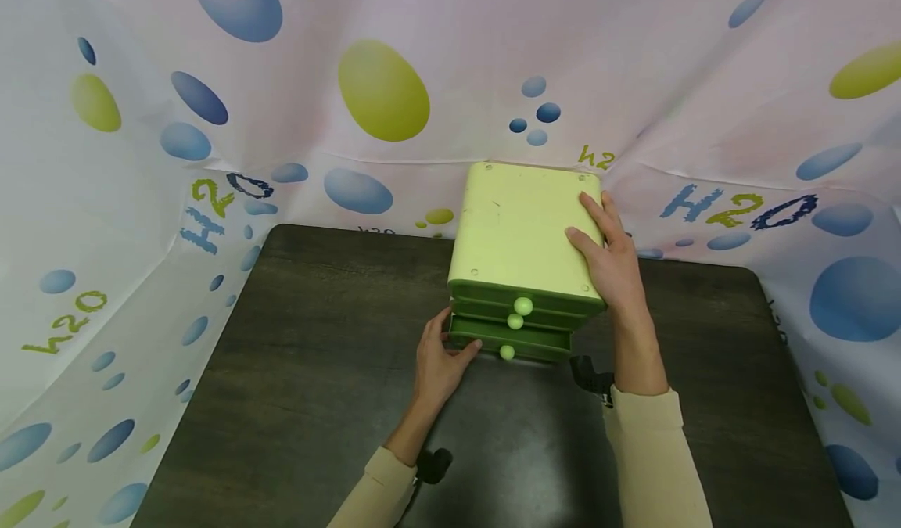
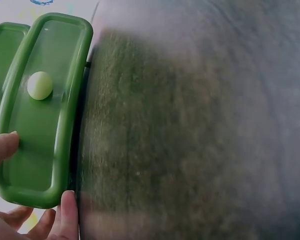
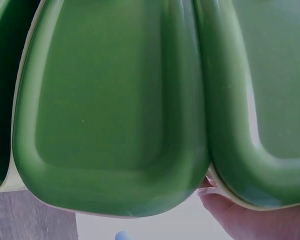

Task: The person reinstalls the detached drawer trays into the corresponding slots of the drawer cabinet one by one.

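A small drawer cabinet [image 1: 528,223] with a pale yellow-green top stands at the back of the table, its green drawers facing me. The bottom drawer [image 1: 510,348] is partly pulled out, showing its inside. My left hand [image 1: 438,364] holds this drawer's left end, thumb on the green front [image 2: 37,130] and other fingers around the end and lower edge. On the cabinet's upper right edge my right hand [image 1: 611,258] grips, thumb and a finger over the top. From the right wrist, the middle drawer front [image 3: 105,100] fills the view, the hand partly hidden at lower right.
Round pale green knobs [image 1: 523,306] stick out of the drawer fronts. Behind the dark wooden table [image 1: 303,387] hangs a white curtain [image 1: 296,105] with blue and green ovals. A black camera [image 1: 434,465] sits at the left wrist, another camera [image 1: 590,375] at the right.
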The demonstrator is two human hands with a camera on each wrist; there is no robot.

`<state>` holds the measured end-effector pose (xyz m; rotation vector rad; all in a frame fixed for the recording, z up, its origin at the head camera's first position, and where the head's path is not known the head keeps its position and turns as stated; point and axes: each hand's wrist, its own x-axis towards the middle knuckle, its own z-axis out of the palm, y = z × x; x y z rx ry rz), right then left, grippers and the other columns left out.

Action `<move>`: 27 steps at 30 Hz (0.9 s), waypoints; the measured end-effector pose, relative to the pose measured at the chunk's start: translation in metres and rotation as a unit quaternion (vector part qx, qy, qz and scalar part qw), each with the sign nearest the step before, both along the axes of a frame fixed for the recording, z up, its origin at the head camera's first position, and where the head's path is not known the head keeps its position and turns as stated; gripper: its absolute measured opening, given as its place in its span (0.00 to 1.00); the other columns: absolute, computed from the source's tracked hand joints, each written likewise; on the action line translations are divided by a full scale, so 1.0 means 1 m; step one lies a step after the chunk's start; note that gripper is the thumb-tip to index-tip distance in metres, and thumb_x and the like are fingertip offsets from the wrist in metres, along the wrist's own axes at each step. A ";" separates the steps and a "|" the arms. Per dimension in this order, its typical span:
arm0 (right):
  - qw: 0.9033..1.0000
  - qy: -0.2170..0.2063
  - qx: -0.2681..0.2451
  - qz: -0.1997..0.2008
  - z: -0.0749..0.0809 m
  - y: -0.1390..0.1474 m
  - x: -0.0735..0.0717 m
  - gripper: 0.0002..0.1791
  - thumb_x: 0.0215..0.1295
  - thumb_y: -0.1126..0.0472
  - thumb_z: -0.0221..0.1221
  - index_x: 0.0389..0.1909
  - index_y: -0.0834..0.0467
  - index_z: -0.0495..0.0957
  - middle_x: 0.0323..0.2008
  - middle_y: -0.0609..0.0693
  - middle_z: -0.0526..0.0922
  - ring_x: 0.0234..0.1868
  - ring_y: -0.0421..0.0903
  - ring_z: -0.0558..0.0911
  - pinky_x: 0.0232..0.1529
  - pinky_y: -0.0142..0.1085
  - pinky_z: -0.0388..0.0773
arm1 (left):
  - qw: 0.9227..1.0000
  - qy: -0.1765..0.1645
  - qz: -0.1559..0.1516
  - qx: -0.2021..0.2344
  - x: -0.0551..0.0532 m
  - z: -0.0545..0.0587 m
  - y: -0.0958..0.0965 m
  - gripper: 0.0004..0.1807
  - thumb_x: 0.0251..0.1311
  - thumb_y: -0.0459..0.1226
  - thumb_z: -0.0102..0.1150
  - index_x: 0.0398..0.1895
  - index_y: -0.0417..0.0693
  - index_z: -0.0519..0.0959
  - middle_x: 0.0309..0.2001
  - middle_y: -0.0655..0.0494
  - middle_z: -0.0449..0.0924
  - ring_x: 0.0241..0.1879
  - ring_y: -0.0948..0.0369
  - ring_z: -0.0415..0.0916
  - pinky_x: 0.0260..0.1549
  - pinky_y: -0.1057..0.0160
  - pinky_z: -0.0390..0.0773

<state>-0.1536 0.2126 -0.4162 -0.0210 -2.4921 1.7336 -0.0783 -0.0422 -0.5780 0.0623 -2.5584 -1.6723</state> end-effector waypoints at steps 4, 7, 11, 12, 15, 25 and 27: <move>1.000 0.003 -0.004 0.001 -0.001 -0.001 0.000 0.34 0.73 0.52 0.58 0.77 0.42 0.59 0.80 0.42 0.39 0.79 0.45 0.40 0.73 0.55 0.45 | 1.000 -0.004 0.007 -0.005 -0.001 -0.001 0.001 0.42 0.56 0.44 0.74 0.72 0.47 0.66 0.62 0.45 0.70 0.49 0.51 0.78 0.35 0.62 0.82; 1.000 0.002 -0.005 0.000 -0.001 -0.002 0.000 0.34 0.73 0.52 0.58 0.77 0.43 0.59 0.80 0.42 0.39 0.79 0.45 0.40 0.73 0.54 0.45 | 1.000 -0.003 0.011 -0.003 -0.003 -0.001 0.003 0.41 0.55 0.43 0.74 0.71 0.46 0.66 0.62 0.45 0.70 0.49 0.51 0.78 0.35 0.62 0.81; 1.000 -0.007 -0.009 -0.002 0.004 -0.004 0.003 0.35 0.73 0.54 0.58 0.77 0.45 0.58 0.80 0.44 0.39 0.79 0.46 0.39 0.73 0.55 0.45 | 1.000 0.004 0.014 0.002 -0.006 -0.002 0.005 0.40 0.55 0.43 0.74 0.69 0.45 0.66 0.61 0.44 0.70 0.50 0.49 0.77 0.35 0.61 0.81; 1.000 -0.009 -0.009 -0.002 0.005 -0.004 0.004 0.35 0.73 0.54 0.58 0.77 0.45 0.58 0.80 0.44 0.39 0.79 0.47 0.39 0.73 0.55 0.45 | 1.000 0.005 0.015 0.002 -0.006 -0.002 0.005 0.40 0.55 0.43 0.74 0.69 0.45 0.66 0.61 0.44 0.70 0.50 0.49 0.76 0.35 0.61 0.81; 1.000 -0.009 -0.007 -0.002 0.005 -0.002 0.006 0.35 0.73 0.53 0.58 0.77 0.44 0.57 0.80 0.43 0.38 0.79 0.46 0.39 0.73 0.54 0.45 | 1.000 0.012 0.014 0.004 -0.008 -0.004 0.007 0.39 0.56 0.43 0.73 0.68 0.44 0.66 0.60 0.43 0.70 0.52 0.48 0.75 0.39 0.57 0.80; 1.000 -0.006 -0.009 0.003 -0.005 0.001 0.000 0.35 0.73 0.53 0.58 0.77 0.44 0.57 0.80 0.42 0.37 0.79 0.46 0.39 0.74 0.54 0.45 | 1.000 0.009 0.017 0.008 -0.009 -0.005 0.007 0.38 0.57 0.42 0.73 0.68 0.44 0.65 0.60 0.42 0.69 0.53 0.46 0.74 0.37 0.58 0.81; 1.000 -0.005 -0.010 0.002 -0.004 0.001 0.000 0.35 0.73 0.53 0.58 0.77 0.44 0.57 0.80 0.42 0.37 0.79 0.46 0.39 0.74 0.54 0.46 | 1.000 0.008 0.020 0.003 -0.009 -0.005 0.007 0.38 0.57 0.43 0.73 0.68 0.44 0.65 0.59 0.42 0.70 0.53 0.46 0.74 0.37 0.57 0.81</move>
